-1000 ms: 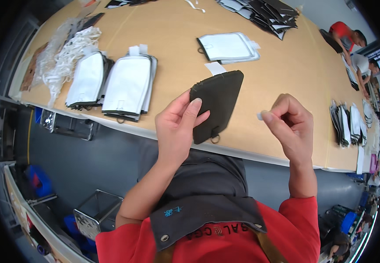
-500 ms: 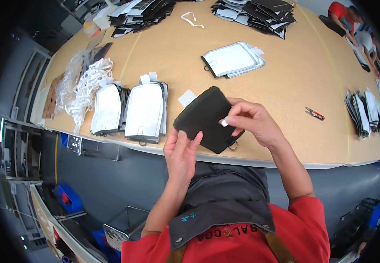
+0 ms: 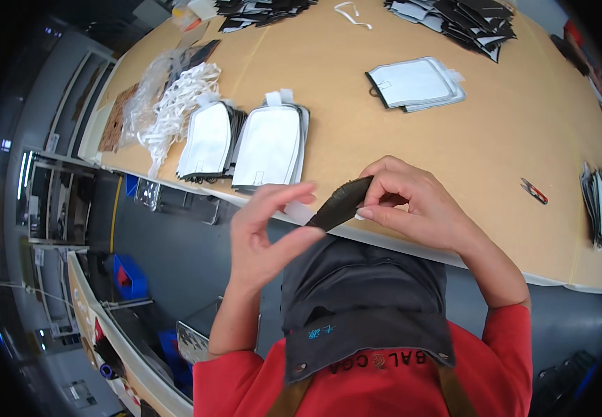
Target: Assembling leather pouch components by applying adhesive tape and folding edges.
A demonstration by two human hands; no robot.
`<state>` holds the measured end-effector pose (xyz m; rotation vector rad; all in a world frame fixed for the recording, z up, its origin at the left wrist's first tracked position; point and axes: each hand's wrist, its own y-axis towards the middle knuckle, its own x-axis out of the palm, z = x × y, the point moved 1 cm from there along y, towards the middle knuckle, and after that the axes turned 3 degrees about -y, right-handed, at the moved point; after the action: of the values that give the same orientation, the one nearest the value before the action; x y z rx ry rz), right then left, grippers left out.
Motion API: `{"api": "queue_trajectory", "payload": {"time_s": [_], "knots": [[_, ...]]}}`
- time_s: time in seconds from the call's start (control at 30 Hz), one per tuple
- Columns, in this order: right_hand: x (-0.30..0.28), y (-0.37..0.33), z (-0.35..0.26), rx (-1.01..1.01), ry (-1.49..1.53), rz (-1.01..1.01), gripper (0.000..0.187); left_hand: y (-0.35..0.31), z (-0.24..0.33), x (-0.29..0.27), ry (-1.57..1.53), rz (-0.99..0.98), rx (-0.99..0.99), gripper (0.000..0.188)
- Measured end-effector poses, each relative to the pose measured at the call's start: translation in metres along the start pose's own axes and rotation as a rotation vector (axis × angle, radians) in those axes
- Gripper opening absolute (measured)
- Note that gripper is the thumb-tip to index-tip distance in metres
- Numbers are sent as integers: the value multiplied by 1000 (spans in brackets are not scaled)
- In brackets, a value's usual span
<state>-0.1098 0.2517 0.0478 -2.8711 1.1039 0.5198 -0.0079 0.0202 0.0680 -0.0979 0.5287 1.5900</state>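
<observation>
A black fabric panel (image 3: pixel 343 203) is tilted nearly edge-on above the table's front edge, so its faces hardly show. My right hand (image 3: pixel 416 208) pinches its right end between thumb and fingers. A white tab (image 3: pixel 299 212) sticks out at the panel's left end. Beside that end my left hand (image 3: pixel 263 229) has its thumb and fingers spread, slightly blurred. The thumb tip comes close to the panel's lower corner; whether it touches I cannot tell. Two stacks of white-faced, black-edged panels, a narrower one (image 3: pixel 205 142) and a wider one (image 3: pixel 267 147), stand left of my hands.
More white-faced panels (image 3: pixel 419 85) lie farther back on the tan table (image 3: pixel 329 90). Red-handled thread snips (image 3: pixel 534 191) rest at right, near upright panels (image 3: pixel 596 205). White straps (image 3: pixel 183 104) and clear plastic (image 3: pixel 141 104) heap at left. Dark piles (image 3: pixel 461 24) line the far side.
The panel has turned from face-on to nearly edge-on and come nearer my body. My left hand has let go and spread its fingers. The whole view has shifted, moving the table rightward.
</observation>
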Motion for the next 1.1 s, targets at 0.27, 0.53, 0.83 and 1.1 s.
{"api": "queue_trajectory", "payload": {"time_s": [0.27, 0.53, 0.83, 1.1], "knots": [[-3, -3, -2, -66, -11, -24, 13, -1, 5, 24, 18, 128, -123, 26], [-14, -15, -39, 18, 32, 210, 15, -2, 20, 45, 126, 171, 24, 27], [-4, -8, -38, -120, -118, 267, 20, -1, 29, 55, 199, 197, 74, 29], [-9, -7, -41, -123, -206, 218, 17, 0, 27, 54, 229, 178, 157, 29]]}}
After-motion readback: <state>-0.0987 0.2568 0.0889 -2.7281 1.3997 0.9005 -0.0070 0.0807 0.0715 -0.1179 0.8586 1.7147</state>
